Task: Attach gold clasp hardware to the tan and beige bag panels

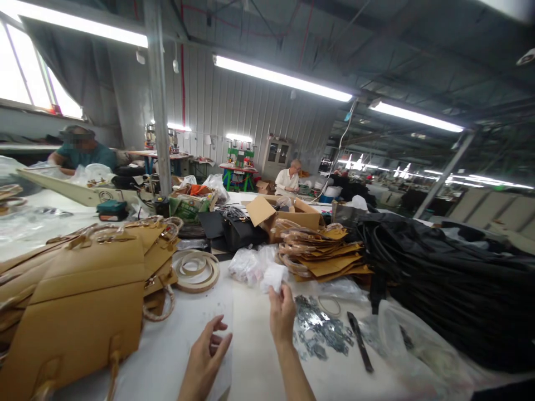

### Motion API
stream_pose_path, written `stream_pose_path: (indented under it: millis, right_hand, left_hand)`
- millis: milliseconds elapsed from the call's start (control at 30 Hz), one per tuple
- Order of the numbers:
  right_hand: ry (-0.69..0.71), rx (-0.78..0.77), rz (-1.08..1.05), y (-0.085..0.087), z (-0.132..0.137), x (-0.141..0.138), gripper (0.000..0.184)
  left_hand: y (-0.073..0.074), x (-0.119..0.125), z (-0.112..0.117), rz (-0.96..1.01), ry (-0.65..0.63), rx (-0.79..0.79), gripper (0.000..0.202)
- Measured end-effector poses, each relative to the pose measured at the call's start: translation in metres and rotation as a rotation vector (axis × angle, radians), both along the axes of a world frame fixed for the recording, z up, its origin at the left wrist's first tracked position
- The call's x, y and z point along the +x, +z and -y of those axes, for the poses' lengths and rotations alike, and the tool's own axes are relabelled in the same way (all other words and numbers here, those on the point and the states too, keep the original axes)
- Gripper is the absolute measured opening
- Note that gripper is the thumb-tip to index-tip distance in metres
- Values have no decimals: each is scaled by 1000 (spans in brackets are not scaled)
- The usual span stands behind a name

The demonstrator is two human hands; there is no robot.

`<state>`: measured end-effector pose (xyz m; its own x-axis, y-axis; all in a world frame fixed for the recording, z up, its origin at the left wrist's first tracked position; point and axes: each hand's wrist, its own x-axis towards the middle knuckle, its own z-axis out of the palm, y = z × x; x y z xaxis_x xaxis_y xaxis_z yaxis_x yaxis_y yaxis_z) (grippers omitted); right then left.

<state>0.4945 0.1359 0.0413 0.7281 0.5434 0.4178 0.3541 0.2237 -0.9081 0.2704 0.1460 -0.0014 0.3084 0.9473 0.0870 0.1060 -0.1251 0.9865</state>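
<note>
My right hand (281,312) pinches a small white folded packet (274,278) at its lower edge, just above the white work table (254,362). My left hand (205,356) hovers open, fingers apart, over a translucent sheet (217,328), holding nothing. Nearby, a bag of white packets (246,266) lies beyond my hands. To the right of my right hand is a heap of small metal pieces (317,328), beside a black blade-like strip (359,341). Tan bag panels with ring handles (75,295) are stacked on my left, and a coil of tan strap (196,270) lies between them and my hands.
Another tan stack (321,259) and an open cardboard box (288,214) stand ahead. A large black pile (451,284) fills the right side. A clear plastic bag (418,348) lies before it. Two co-workers (288,181) sit farther back among machines.
</note>
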Motion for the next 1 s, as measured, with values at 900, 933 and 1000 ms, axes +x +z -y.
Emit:
stream_pose_path:
  millis: [900, 933, 1000]
  right_hand:
    - [-25, -847, 784, 0, -98, 70, 42]
    - [-32, -860, 790, -2, -99, 68, 39]
    - [-43, -876, 788, -7, -100, 66, 33]
  left_hand:
    - [-22, 14, -16, -54, 64, 83, 76]
    - [-22, 14, -16, -55, 65, 88, 75]
    - [-21, 15, -15, -50, 72, 93, 75]
